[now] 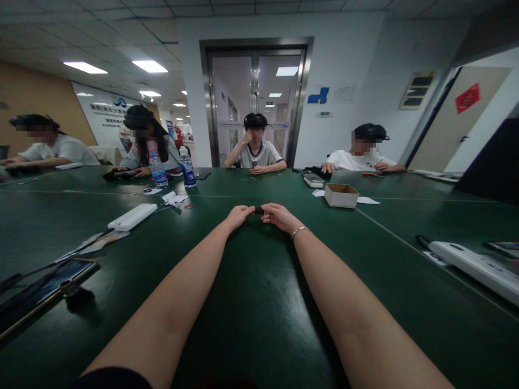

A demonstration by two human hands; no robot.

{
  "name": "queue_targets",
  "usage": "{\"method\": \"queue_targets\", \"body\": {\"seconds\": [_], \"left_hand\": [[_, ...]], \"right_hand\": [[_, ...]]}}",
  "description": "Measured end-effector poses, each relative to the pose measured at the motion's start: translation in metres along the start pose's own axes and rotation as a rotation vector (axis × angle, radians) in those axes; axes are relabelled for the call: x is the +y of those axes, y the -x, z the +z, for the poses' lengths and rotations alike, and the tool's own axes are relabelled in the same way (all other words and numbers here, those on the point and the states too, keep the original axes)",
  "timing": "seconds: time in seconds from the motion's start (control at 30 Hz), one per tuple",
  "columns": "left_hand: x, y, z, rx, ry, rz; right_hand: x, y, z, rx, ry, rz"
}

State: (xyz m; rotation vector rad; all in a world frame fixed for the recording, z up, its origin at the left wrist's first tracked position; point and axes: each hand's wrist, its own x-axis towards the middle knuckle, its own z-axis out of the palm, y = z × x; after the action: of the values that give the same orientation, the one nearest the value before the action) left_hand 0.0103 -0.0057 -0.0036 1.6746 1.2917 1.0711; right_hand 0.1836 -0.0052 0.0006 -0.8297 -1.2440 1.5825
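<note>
We see both arms stretched straight ahead over the green table [259, 302], and the left hand [239, 215] and right hand [278, 215] meet fingertip to fingertip far out in front of us. Between them sits a small dark object [258, 210], pinched from either end, so both hands are closed on it, thumb and fingers curled in. Its long axis appears to run left to right, across our view, and neither hand is clearer nearer to it than the other: each holds one end. It is held just above the table or resting on it; we cannot tell which. What the object is we cannot make out, since it is tiny at this distance and mostly covered by the fingertips. A thin bracelet [300, 231] circles the right wrist. Farther out, a white oblong case [132, 216] lies to the left, a phone [38, 294] nearer the left edge, an open cardboard box [341, 195] to the right, and two water bottles [187, 168] beyond. Other people sit along the far side, their hands at their own work.
</note>
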Motion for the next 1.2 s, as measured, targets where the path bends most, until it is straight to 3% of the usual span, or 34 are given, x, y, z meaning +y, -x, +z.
{"method": "queue_targets", "body": {"seconds": [0.23,0.43,0.63,1.2], "left_hand": [[-0.004,0.001,-0.002,-0.046,0.133,0.195],[0.004,0.003,0.000,-0.038,0.092,0.009],[0.007,0.003,0.003,0.017,0.078,0.012],[0.004,0.001,0.007,-0.028,0.124,0.015]], "right_hand": [[0.003,-0.003,0.000,0.008,0.005,-0.004],[0.003,-0.003,-0.001,-0.026,0.031,-0.003],[0.001,-0.001,0.001,-0.017,0.049,0.006],[0.002,-0.003,-0.001,-0.017,0.054,0.007]]}}
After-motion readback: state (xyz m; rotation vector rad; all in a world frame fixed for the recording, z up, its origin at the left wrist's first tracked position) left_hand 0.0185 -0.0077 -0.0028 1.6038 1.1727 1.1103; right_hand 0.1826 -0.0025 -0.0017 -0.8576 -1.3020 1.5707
